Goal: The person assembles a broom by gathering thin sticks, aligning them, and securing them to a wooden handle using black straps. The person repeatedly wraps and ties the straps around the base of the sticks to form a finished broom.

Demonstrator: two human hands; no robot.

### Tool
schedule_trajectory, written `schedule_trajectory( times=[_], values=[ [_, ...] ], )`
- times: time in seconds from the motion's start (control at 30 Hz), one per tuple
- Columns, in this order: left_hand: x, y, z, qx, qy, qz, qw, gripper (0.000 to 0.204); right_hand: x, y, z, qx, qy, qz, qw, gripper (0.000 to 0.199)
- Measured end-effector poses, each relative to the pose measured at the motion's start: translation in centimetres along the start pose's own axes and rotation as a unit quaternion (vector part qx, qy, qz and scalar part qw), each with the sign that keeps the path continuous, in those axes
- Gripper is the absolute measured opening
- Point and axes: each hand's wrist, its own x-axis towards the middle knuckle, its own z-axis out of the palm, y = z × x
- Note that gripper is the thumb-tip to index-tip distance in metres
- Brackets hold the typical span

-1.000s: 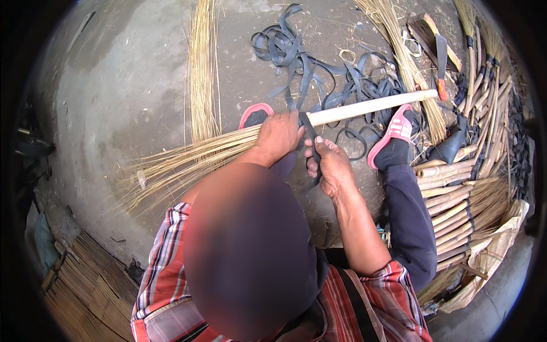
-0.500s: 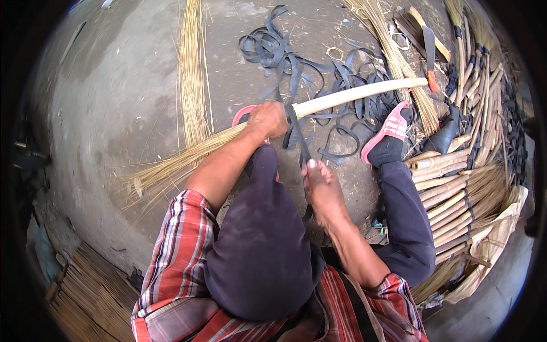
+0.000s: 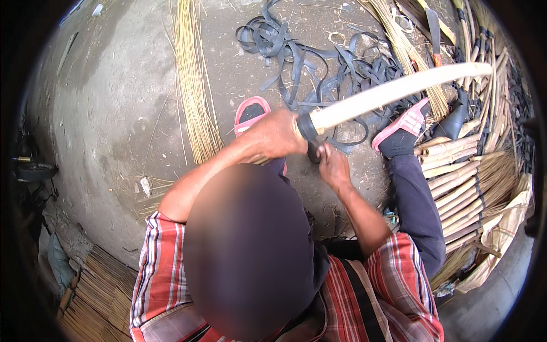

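Note:
My left hand [image 3: 278, 134] is closed around a broom where its straw meets the pale wooden handle [image 3: 393, 94]. The handle points out to the right, and the straw is mostly hidden behind my hand, arm and knee. A dark rubber strip [image 3: 307, 126] wraps around the handle's near end, beside my left fingers. Just below that, my right hand [image 3: 334, 165] is closed on the strip, with its thumb and fingers pinched together.
Loose straw [image 3: 191, 85] lies ahead to the left. Tangled rubber strips [image 3: 273, 40] cover the floor ahead, near another straw bundle [image 3: 393, 31] and a large knife [image 3: 434, 34]. Finished brooms [image 3: 456, 196] are stacked at right. My pink sandals [image 3: 403, 121] stand on the floor.
The broom has risen, its handle reaching farther right. My right hand has come up close to my left, and the strip that stretched between them now wraps around the handle's end.

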Motion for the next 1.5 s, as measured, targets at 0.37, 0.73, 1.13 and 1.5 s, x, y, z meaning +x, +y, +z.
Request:
schedule_trajectory(
  times=[0.37,0.73,1.13,1.5],
  values=[
    [1.7,-0.6,0.6,-0.095,-0.138,0.082,0.983,0.042,5.0,-4.6,-6.6,-0.055,0.073,-0.301,0.949,0.026],
    [5.3,-3.8,3.8,0.199,0.119,-0.019,0.973,0.045,8.8,-10.9,-8.8,0.264,-0.193,0.113,0.938,0.057],
    [5.9,-5.0,3.5,0.193,0.081,-0.007,0.978,0.057,-1.2,-7.0,-6.7,0.409,-0.120,0.173,0.888,0.026],
    [5.0,-6.2,4.3,0.294,0.180,-0.002,0.939,0.057,-0.1,-7.1,-4.4,0.517,-0.131,0.172,0.829,0.027]
  ],
)
